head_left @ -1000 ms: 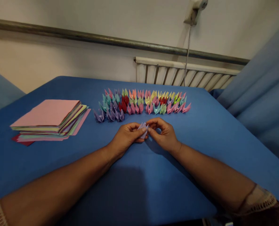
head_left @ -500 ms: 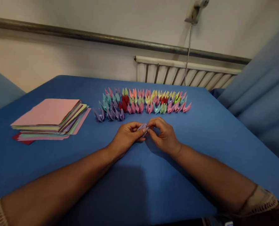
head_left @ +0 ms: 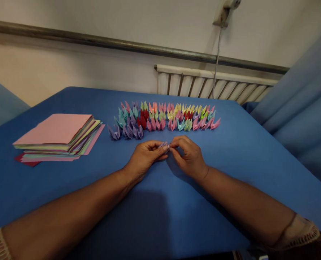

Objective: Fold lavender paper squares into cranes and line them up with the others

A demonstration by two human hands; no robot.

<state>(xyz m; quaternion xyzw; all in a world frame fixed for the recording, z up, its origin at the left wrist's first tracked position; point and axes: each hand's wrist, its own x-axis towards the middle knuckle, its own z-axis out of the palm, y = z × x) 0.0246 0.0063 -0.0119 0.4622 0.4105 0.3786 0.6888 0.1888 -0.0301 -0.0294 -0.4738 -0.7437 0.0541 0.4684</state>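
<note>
My left hand (head_left: 144, 156) and my right hand (head_left: 187, 154) meet over the blue table (head_left: 244, 151), fingertips pinched together on a small folded purple paper piece (head_left: 165, 145). Only a sliver of that paper shows between the fingers. Just beyond the hands stand rows of several small folded paper figures (head_left: 163, 117) in pink, purple, red, yellow, green and teal. To the left lies a stack of coloured paper sheets (head_left: 57, 135) with a pink sheet on top.
A metal rail (head_left: 122, 45) runs along the wall behind the table. A slatted bed frame (head_left: 211, 85) stands at the back right with a cable (head_left: 216, 54) hanging above it. A blue curtain (head_left: 303, 101) hangs on the right.
The purple paper has been pressed smaller between my fingertips; less of it shows than a second ago. The hands stayed in place.
</note>
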